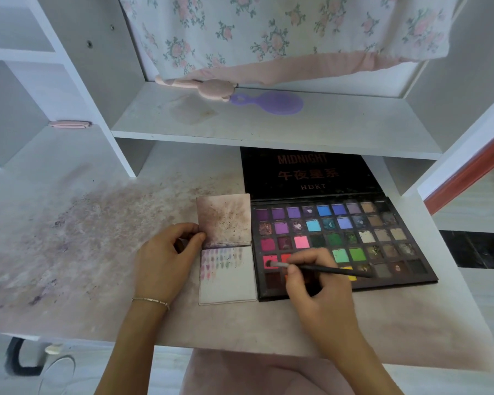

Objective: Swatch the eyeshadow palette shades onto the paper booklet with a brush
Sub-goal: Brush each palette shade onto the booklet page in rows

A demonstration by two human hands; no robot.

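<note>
Brush [311, 267] first: the right hand [318, 283] pinches its thin black handle low down, near the metal collar, the way one holds a pencil, so the tip can be steered into a single small pan. That tip sits in a red shade at the left end of the palette [382, 238], in the 4th row, and I judge she is loading colour for the next swatch.

Just beside the palette's left edge, touching or nearly so, lies the booklet [228, 280], which keeps the trip from pan to paper short. Its stained cover is folded up and back, and the left hand [166, 252] holds it there, fingers [187, 228] curled with the thumb pressed on the cover's left edge, so the white page stays flat and bare. That page already carries rows of small pale smudges along its top; the lower part is blank.

Both things lie on the powder-dusted counter [83, 238]. On the shelf above lies a purple hairbrush [268, 102].
</note>
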